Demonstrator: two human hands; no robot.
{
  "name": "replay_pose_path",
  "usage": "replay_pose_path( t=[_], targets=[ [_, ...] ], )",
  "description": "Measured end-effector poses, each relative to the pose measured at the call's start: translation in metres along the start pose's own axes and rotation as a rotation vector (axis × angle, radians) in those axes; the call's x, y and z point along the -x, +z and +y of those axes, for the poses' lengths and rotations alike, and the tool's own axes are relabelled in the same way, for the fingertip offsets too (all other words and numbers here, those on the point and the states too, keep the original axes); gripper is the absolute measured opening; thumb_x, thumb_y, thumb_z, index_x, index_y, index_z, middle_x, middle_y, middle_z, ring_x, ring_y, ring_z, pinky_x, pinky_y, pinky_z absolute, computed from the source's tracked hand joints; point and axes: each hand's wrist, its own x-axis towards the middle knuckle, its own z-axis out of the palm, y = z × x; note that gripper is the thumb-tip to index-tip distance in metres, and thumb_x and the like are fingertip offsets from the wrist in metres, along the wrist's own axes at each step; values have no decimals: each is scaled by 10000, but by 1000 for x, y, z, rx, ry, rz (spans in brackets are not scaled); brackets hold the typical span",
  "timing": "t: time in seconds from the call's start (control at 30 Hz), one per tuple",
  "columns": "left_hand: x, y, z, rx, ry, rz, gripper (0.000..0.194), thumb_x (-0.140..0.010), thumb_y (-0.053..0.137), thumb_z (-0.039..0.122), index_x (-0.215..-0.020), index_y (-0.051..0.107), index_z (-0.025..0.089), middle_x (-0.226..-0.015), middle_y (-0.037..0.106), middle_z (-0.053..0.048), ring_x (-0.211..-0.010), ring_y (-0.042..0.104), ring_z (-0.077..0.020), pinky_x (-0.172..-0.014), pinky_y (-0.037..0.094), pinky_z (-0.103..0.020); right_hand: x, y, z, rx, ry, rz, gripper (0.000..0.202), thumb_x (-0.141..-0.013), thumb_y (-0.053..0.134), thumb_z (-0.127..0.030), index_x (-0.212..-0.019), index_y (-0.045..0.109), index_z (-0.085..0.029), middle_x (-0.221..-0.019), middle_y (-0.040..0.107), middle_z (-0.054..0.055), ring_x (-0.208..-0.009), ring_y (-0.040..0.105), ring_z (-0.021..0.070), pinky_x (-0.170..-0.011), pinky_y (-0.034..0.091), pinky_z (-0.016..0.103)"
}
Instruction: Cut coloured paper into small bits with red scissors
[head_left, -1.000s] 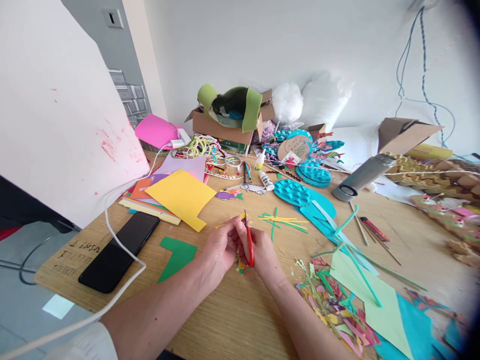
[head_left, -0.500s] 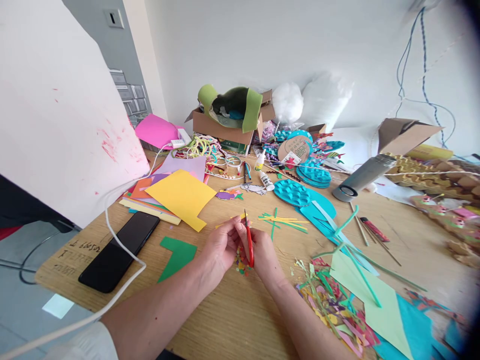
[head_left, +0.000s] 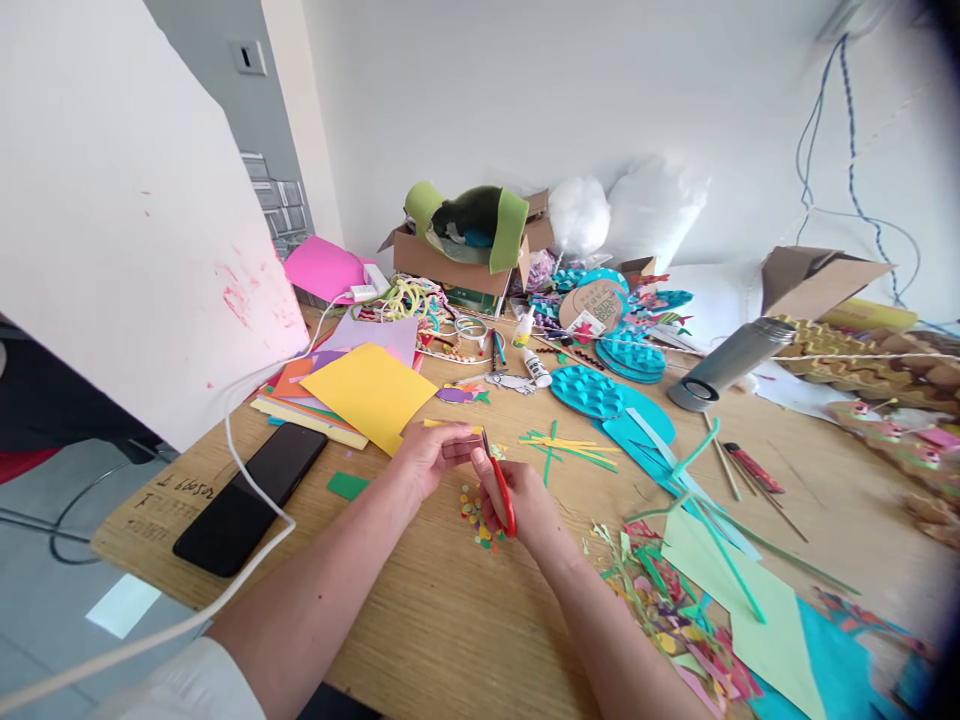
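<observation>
My right hand (head_left: 525, 500) is closed around the red-handled scissors (head_left: 508, 508), whose blades point up and away from me. My left hand (head_left: 433, 460) pinches a narrow yellow paper strip (head_left: 454, 428), with its end beside the scissor blades. Whether the blades touch the strip I cannot tell. Small coloured paper bits (head_left: 474, 515) lie on the table just below the hands. Green and yellow strips (head_left: 566, 443) are crossed in a loose pile beyond my right hand. Part of a green paper piece (head_left: 347, 486) shows beside my left forearm, which covers the rest.
Coloured paper sheets (head_left: 367, 390) and a black phone (head_left: 251, 500) lie at left, with a white cable (head_left: 232, 440) crossing the phone. Paper scraps (head_left: 675, 600) are heaped at right. Glue bottles (head_left: 536, 368), blue egg-carton pieces (head_left: 589, 390) and a grey flask (head_left: 731, 362) stand or lie farther back.
My left hand has moved left, opening a gap from my right hand. The paper bits show more, and my left forearm covers more of the green paper. The whole view has shifted slightly.
</observation>
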Motion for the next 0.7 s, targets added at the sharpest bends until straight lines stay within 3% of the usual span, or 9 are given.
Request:
replay_pose_path(
  t=[0.2,0.7],
  targets=[
    [1,-1,2,-59,-32,-64,119,-541,733,83,-649,684,85,-686,714,-122,-628,680,-207,-626,516,-286,1,-2,-4,2,6,-18,599,-835,398,-685,-546,514,-174,-419,566,36,-353,524,135,-398,346,208],
    [6,4,6,-86,-43,-38,59,-559,681,65,-608,667,96,-647,705,-107,-588,662,-185,-588,510,-267,1,-1,-5,59,-33,11,606,-847,402,-664,-501,492,-175,-405,539,27,-359,482,119,-399,316,209]
  ],
)
